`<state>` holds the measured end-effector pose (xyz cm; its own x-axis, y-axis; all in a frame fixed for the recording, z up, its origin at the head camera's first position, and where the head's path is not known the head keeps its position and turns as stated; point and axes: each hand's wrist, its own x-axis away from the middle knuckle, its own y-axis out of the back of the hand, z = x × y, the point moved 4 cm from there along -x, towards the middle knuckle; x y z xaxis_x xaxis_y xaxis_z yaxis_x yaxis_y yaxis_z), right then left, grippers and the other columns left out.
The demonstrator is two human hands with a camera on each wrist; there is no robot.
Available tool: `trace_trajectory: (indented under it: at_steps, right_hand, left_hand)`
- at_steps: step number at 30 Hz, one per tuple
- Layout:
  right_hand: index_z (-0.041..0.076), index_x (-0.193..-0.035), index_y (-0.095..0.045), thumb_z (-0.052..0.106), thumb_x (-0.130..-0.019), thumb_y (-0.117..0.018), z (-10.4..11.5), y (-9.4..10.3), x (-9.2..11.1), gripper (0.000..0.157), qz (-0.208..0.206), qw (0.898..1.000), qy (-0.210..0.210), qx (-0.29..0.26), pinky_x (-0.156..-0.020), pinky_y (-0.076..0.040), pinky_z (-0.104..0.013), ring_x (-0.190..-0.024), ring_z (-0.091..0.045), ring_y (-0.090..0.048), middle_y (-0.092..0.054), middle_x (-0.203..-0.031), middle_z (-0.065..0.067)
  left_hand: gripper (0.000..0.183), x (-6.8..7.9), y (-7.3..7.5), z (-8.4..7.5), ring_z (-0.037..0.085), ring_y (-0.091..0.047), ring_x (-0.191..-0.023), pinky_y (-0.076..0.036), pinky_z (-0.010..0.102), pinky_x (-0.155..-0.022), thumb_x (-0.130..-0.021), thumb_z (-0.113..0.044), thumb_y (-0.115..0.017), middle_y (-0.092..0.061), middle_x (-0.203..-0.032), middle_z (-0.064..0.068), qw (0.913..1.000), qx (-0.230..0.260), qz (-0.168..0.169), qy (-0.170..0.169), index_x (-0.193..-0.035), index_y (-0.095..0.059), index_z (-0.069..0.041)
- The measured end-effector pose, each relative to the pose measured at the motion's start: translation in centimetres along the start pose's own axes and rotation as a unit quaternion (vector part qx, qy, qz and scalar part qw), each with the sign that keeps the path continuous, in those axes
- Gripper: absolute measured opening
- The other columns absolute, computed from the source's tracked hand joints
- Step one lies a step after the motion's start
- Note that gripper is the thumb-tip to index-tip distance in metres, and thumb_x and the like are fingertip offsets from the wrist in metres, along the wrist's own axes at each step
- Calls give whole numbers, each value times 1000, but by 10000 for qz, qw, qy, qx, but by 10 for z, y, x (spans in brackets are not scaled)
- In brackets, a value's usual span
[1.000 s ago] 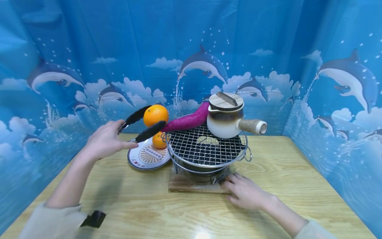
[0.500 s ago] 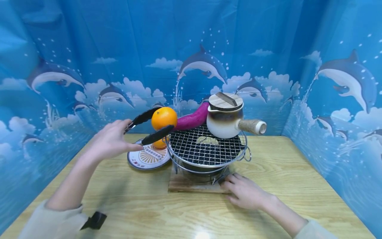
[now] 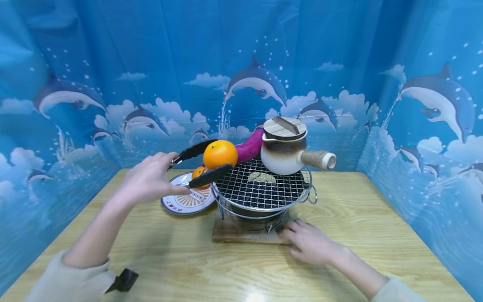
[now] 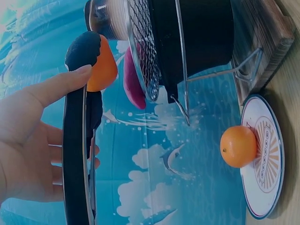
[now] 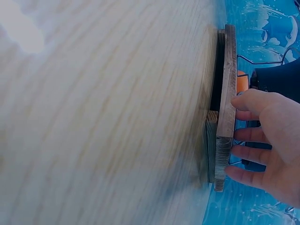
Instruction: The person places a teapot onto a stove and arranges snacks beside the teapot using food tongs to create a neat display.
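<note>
My left hand [image 3: 147,178] holds black-tipped tongs [image 4: 75,154], its thumb pressed along one arm. Between the tong tips sits an orange [image 3: 220,154], level with the left rim of a round wire grill [image 3: 260,184]. A second orange [image 4: 238,146] lies on a patterned plate [image 3: 185,205] left of the grill, partly covered by the tongs in the head view. My right hand [image 3: 311,243] rests its fingertips on the right front corner of the wooden base [image 5: 227,93] under the grill stand.
A purple sweet potato [image 3: 250,147] lies at the back of the grill. Beside it stands a white-and-brown teapot [image 3: 283,155] with a wooden lid and a rope-wrapped handle [image 3: 318,159] jutting right. A blue dolphin curtain [image 3: 170,63] encloses the table [image 3: 181,268].
My left hand has moved right with the tongs, carrying the orange from above the plate to the grill's left edge. The right hand stays at the wooden base.
</note>
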<state>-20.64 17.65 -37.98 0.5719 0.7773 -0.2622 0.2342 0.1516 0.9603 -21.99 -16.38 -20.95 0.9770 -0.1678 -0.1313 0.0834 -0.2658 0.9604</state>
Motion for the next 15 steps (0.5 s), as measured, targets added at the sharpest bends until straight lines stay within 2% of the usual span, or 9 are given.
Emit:
trace_trajectory:
  at_steps: [15]
  right_hand:
    - [14,-104,-64,25,-79,-67,1,1,-1,27,41,10000,-24,26,-79,-49,-36,-92,-18,-54,-58,-100,0]
  left_hand:
    - [103,4,1,-21,39,-44,-115,-40,59,-86,-62,-59,-76,-45,-132,21,9992,-19,-84,-389,-140,-37,-5]
